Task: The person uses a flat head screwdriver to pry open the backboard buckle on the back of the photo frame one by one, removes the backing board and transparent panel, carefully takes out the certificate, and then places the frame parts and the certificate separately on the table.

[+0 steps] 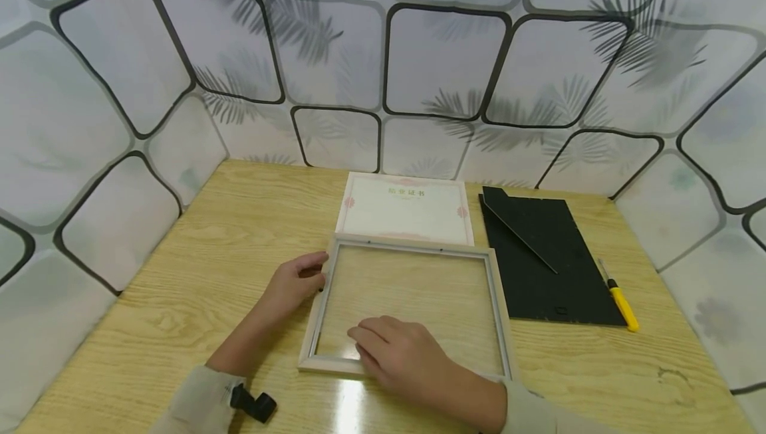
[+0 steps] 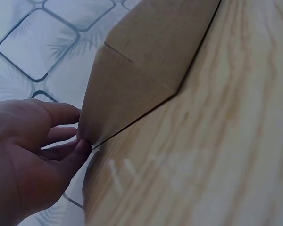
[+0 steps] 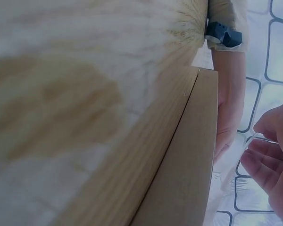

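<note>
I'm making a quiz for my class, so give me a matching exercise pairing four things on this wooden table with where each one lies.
Things:
1. pale wooden picture frame
2. white certificate sheet with pink border
3. black backing board
4. yellow-handled screwdriver

Places:
A. far right, beside the board
B. under both hands
C. behind the frame
D. right of the frame

Pairs: 1-B, 2-C, 3-D, 4-A

You have a pale wooden picture frame (image 1: 407, 308) lying flat at the lower centre of the head view, square-ish, backing removed, its clear pane showing the wood grain beneath and reflecting glare near its bottom rail.
</note>
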Available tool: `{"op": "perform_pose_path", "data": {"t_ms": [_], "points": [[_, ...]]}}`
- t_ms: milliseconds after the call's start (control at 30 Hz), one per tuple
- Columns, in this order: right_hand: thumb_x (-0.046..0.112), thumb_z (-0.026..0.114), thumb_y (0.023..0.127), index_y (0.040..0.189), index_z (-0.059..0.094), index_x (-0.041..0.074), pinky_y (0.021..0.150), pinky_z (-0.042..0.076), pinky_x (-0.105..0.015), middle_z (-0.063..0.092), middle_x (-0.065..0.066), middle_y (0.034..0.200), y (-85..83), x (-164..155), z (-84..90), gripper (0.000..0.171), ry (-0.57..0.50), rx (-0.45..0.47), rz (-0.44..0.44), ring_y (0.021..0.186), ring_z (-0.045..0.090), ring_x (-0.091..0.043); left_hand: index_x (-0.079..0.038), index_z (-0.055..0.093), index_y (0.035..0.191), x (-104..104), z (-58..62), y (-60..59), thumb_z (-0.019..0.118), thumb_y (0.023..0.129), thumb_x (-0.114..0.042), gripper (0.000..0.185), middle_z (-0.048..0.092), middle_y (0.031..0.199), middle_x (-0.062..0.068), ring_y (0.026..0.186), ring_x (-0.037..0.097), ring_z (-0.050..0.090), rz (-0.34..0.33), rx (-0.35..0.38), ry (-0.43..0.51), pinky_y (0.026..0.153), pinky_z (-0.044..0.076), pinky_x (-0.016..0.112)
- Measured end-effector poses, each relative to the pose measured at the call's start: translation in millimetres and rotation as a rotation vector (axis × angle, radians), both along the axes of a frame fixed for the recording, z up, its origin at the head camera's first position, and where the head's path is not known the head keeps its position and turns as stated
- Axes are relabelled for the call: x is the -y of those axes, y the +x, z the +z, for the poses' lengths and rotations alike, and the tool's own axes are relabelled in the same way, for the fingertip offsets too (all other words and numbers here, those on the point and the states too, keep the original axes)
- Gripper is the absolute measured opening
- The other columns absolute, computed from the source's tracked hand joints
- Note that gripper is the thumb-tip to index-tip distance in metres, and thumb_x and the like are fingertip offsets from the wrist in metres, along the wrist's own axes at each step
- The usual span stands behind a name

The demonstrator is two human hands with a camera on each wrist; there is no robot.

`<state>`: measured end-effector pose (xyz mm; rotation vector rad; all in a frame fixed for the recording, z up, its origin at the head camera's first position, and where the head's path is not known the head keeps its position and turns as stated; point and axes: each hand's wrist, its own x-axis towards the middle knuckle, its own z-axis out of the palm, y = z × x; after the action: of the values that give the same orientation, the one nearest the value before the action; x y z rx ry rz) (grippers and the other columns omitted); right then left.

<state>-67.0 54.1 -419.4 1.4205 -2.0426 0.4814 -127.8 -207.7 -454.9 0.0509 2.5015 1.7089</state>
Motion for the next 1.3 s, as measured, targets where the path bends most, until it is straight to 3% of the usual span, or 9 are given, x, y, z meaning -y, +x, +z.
{"op": "perform_pose_path", "data": {"t_ms": [267,633,867,1000,1133,1300], "points": [[0.015,0.052,0.103,0.107,0.073,0.008,0.075,0.059,-0.019,0.072,-0.001,0.099,-0.6,-4.8,13.4,0.022,-0.081,0.014,-0.007,0.087,0.072,-0.01,0.0,0.056,0.142,-2.5,2.6,-1.7,0.065,0.096,-0.01,0.048,0.059,0.137,0.024,0.12,0.035,0.061,-0.024,-0.029,-0.051,0.094,0.054,0.034],[0.009,0.054,0.102,0.113,0.071,-0.001,0.068,0.058,-0.017,0.071,-0.009,0.1,-5.5,-22.3,52.6,0.022,-0.293,0.035,0.001,0.081,0.071,-0.016,-0.001,0.051,0.147,-2.0,7.7,1.7,0.065,0.099,-0.017,0.052,0.053,0.146,0.021,0.126,0.035,0.056,-0.054,0.004,-0.026,0.1,0.052,0.042],[0.008,0.054,0.101,0.11,0.068,-0.01,0.056,0.053,-0.015,0.069,-0.017,0.1,-8.3,-44.8,81.6,0.025,-0.443,-0.003,-0.052,0.068,0.063,-0.015,-0.004,0.049,0.148,-0.6,5.3,2.1,0.063,0.1,-0.018,0.052,0.051,0.149,0.018,0.129,0.034,0.054,-0.071,0.01,-0.037,0.101,0.051,0.042],[0.014,0.053,0.102,0.113,0.065,-0.013,0.057,0.053,-0.016,0.067,-0.02,0.1,-6.5,-62.9,96.3,0.032,-0.506,-0.036,-0.149,0.064,0.061,-0.014,-0.004,0.049,0.149,-1.3,4.5,2.4,0.062,0.101,-0.018,0.052,0.05,0.15,0.018,0.13,0.035,0.053,-0.075,0.008,-0.048,0.102,0.051,0.042],[0.021,0.053,0.102,0.116,0.064,-0.015,0.065,0.053,-0.011,0.065,-0.025,0.102,-2.0,-81.8,105.7,0.041,-0.589,-0.037,-0.244,0.068,0.06,-0.013,-0.003,0.049,0.148,-0.9,3.9,2.4,0.062,0.101,-0.018,0.051,0.049,0.151,0.019,0.131,0.036,0.052,-0.076,0.0,-0.042,0.104,0.049,0.045],[0.014,0.057,0.099,0.124,0.056,-0.019,0.069,0.047,-0.005,0.063,-0.027,0.104,0.7,-98.7,111.8,0.041,-0.747,-0.007,-0.193,0.071,0.055,-0.007,-0.002,0.049,0.148,0.7,4.7,3.7,0.062,0.101,-0.018,0.051,0.049,0.151,0.019,0.131,0.036,0.051,-0.069,0.006,-0.021,0.105,0.048,0.047]]}}
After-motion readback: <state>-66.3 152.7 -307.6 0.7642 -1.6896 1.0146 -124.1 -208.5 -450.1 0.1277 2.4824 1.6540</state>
